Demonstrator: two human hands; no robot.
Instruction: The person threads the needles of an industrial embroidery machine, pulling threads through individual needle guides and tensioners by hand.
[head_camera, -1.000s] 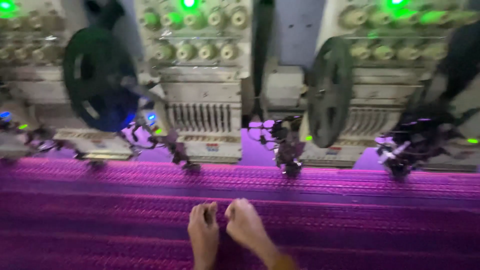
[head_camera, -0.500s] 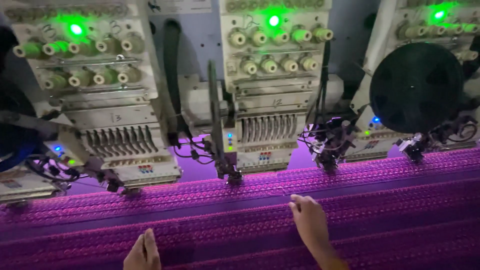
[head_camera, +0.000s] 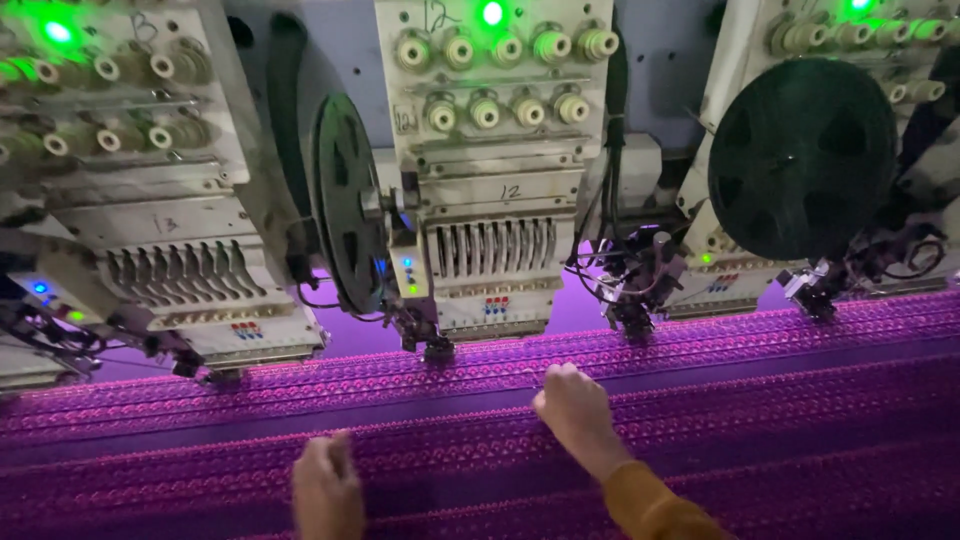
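Right hand (head_camera: 572, 412) fingers curled, pinching purple embroidered fabric (head_camera: 780, 400) near embroidery head (head_camera: 490, 200); left hand (head_camera: 325, 488) fingers blurred, cannot tell. Best kept clear of needles.

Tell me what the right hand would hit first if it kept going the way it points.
Likely the needle foot under the middle embroidery head. The right hand points up-left along the purple fabric; depth is unclear.

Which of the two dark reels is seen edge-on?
The left reel, beside the middle embroidery head: it shows as a narrow oval. The right reel faces the camera as a full round disc.
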